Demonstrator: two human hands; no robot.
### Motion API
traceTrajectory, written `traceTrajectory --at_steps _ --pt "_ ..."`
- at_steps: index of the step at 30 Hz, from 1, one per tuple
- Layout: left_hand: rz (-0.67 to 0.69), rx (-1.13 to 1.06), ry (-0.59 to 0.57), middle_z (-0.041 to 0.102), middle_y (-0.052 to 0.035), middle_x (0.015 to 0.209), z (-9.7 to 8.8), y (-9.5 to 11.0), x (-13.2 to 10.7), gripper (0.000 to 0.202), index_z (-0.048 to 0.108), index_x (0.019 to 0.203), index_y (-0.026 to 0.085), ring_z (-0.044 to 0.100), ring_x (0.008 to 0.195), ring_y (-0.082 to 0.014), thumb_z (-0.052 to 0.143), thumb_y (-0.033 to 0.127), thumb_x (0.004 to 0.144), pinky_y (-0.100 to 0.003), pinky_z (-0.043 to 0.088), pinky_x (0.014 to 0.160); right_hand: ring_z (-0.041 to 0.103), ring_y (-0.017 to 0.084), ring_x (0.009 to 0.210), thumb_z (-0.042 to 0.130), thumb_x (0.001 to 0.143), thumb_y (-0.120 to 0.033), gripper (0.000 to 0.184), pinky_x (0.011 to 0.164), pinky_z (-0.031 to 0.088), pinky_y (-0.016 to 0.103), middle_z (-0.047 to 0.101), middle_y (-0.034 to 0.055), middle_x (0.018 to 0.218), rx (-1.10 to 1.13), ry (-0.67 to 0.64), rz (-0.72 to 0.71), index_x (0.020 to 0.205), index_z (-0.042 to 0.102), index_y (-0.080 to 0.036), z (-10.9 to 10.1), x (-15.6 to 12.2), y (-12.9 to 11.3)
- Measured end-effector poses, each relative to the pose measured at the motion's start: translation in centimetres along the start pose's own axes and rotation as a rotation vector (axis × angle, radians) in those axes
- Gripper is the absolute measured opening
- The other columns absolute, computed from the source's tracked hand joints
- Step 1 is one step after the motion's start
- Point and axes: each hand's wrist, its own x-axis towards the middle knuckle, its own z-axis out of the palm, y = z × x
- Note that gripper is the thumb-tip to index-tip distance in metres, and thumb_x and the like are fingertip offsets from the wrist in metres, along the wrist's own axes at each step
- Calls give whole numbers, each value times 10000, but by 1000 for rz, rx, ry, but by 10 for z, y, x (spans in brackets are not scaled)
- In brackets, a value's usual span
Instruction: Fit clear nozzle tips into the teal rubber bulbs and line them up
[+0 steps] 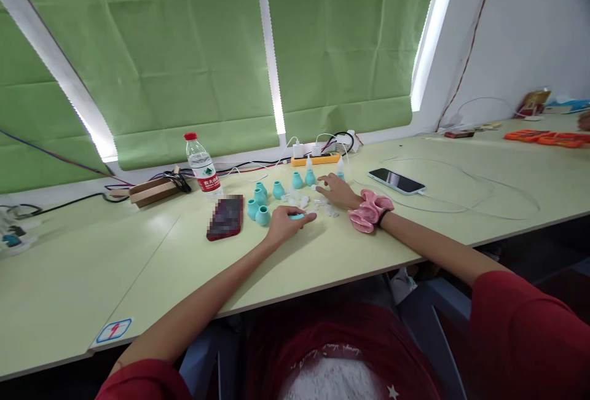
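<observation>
My left hand (pixel 286 223) is closed around a teal piece (pixel 297 217), mostly hidden by the fingers; it looks like one of the squeeze bulbs. My right hand (pixel 340 191), with a pink scrunchie (pixel 370 210) at its wrist, pinches a small whitish translucent part (pixel 314 187) at the fingertips. Several teal squeeze bulbs (pixel 262 215) stand just left of and beyond my left hand. Between my hands lie several loose translucent plastic parts (pixel 330 210). Behind them stands a bulb with a clear pointed nozzle (pixel 310 177), and another nozzled bulb (pixel 340 168) shows past my right hand.
A red-cased phone (pixel 225 217) and a capped water bottle (pixel 203 165) are on the left. To the right, a second phone (pixel 396 180) is attached to a white cable. A yellow power strip (pixel 322 159) and an open cardboard box (pixel 157 190) sit along the back.
</observation>
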Motion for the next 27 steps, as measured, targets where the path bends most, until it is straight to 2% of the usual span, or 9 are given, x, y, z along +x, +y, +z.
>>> traceTrajectory --at_steps 3,6,9,11,15,18,21,24,27 --pt "-29 -80 -20 552 -9 490 -2 -4 2 367 665 671 132 409 393 -71 585 480 583 -205 328 414 516 209 887 368 786 -462 437 732 374 296 520 106 1022 -111 -87 16 1115 465 -190 3 17 -8" --pt "-12 -154 -18 583 -27 516 -3 -7 4 369 683 692 127 451 443 -92 611 466 564 -217 347 450 535 228 843 380 793 -402 342 673 372 302 569 117 946 -186 -178 24 1012 528 -185 6 31 -20" --pt "9 -251 -9 631 -42 592 -2 -7 6 349 691 691 128 523 570 -134 657 433 524 -238 392 572 544 217 802 404 784 -305 235 632 362 284 584 114 902 -204 -170 12 907 563 -182 7 35 -26" --pt "-30 -309 -17 648 -42 634 -3 -6 6 339 694 694 136 543 636 -154 682 412 496 -252 398 636 542 211 786 415 775 -298 211 615 359 276 590 99 872 -203 -161 1 875 566 -191 6 33 -27" --pt "-134 -360 -17 657 -39 688 -4 -1 4 367 693 727 146 549 702 -176 727 365 435 -271 396 667 536 201 769 411 769 -279 196 615 360 271 590 88 813 -190 -135 -20 808 572 -173 4 31 -25" --pt "-136 -360 -4 655 -38 730 -5 -1 5 381 690 734 149 547 734 -183 744 336 406 -272 397 667 526 190 803 461 738 -264 213 652 370 268 586 87 862 -158 -117 -61 902 554 -162 2 30 -27" --pt "-112 -357 20 652 -39 757 -4 -4 6 373 686 731 153 547 746 -183 745 326 405 -268 399 663 518 164 820 469 738 -264 302 718 377 273 576 90 932 6 -32 -143 1009 522 -140 -5 19 -30" --pt "-83 -378 12 649 -46 825 -3 -7 7 374 681 769 154 547 783 -183 730 325 440 -262 397 688 525 131 704 439 760 -319 270 687 405 273 595 77 839 369 40 -185 868 582 -117 -16 -1 -34" --pt "-64 -391 -47 648 -38 836 -3 -6 7 359 675 809 154 543 802 -180 695 343 504 -253 388 706 517 105 567 492 713 -425 335 575 437 261 588 46 698 788 -90 -113 789 584 -113 -26 -23 -38"
